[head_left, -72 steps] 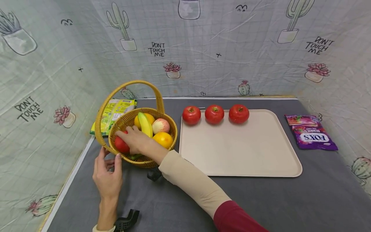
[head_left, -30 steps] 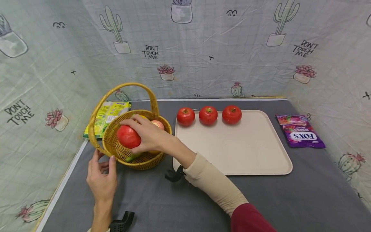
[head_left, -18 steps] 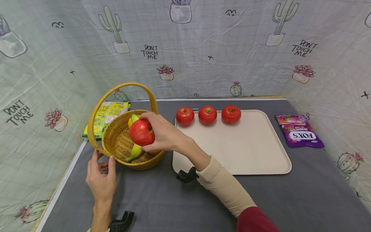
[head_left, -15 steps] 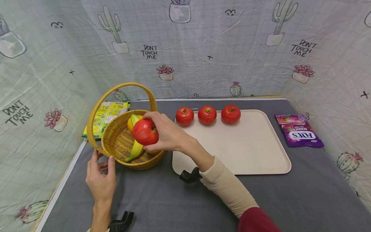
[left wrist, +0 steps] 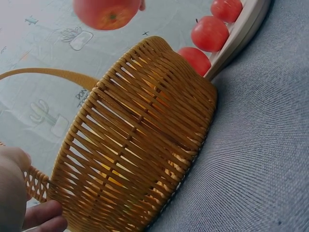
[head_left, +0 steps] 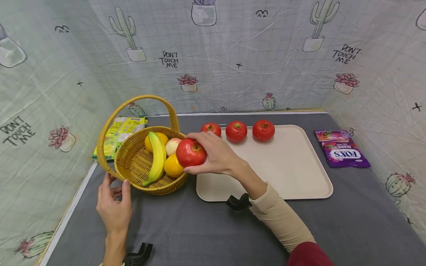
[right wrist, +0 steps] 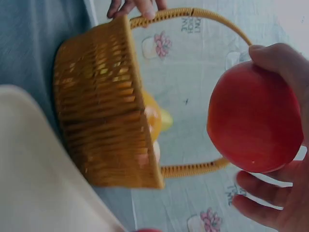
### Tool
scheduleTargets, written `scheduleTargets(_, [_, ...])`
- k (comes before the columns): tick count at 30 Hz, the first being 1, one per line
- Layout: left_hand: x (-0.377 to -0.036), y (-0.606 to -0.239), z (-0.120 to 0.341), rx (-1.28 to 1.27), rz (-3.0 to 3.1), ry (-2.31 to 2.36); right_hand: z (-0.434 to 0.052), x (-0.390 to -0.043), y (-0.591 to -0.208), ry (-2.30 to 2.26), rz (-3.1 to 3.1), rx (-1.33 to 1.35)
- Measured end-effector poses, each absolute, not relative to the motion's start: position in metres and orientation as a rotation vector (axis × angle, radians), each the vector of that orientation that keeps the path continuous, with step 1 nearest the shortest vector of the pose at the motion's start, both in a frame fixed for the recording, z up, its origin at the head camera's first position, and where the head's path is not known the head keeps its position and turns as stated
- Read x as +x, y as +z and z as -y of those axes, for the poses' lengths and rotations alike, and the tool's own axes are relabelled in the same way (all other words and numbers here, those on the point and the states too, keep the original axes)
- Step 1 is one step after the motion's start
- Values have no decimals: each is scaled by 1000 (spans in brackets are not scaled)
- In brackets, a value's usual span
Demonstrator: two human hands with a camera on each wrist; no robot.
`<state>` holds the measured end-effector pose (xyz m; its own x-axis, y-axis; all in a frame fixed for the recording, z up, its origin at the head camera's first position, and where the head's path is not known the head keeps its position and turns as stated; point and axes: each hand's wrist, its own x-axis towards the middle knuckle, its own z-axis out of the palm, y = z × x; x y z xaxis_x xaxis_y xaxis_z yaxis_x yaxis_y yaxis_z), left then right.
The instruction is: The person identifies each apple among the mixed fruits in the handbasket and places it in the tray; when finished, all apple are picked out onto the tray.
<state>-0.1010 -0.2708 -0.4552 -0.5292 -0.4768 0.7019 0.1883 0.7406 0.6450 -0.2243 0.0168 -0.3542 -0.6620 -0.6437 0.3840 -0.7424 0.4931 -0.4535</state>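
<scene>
My right hand (head_left: 217, 153) grips a red apple (head_left: 190, 152) above the right rim of a yellow wicker basket (head_left: 131, 164). In the right wrist view the thumb and fingers wrap round the apple (right wrist: 256, 118), clear of the basket. With thumb and fingers, my left hand (head_left: 114, 208) holds the basket by its left rim, at the foot of the handle (head_left: 105, 133). Inside the basket lie a banana (head_left: 158, 159), an orange fruit (head_left: 173, 166), another orange fruit (head_left: 163, 138) partly behind the banana, and a pale pink peach (head_left: 172, 146).
Right of the basket stands a beige tray (head_left: 266, 170). Along its back edge sit three red apples (head_left: 236, 132), the leftmost partly hidden by my right hand. A purple candy bag (head_left: 342, 149) lies farther right. Behind the basket is a yellow-green packet (head_left: 123, 131).
My right hand has taken the red apple from the left side of the basket, lifted it and carried it right, over the basket's right rim. The left hand stays on the basket.
</scene>
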Motion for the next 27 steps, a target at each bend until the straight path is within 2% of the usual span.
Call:
scheduleTargets(16, [-102, -457, 272, 195, 1931, -873, -69, -242, -365, 1107, 2627, 1033])
scheduleTargets(27, [-101, -456, 271, 197, 1943, -875, -113, -259, -356, 1209, 2590, 700])
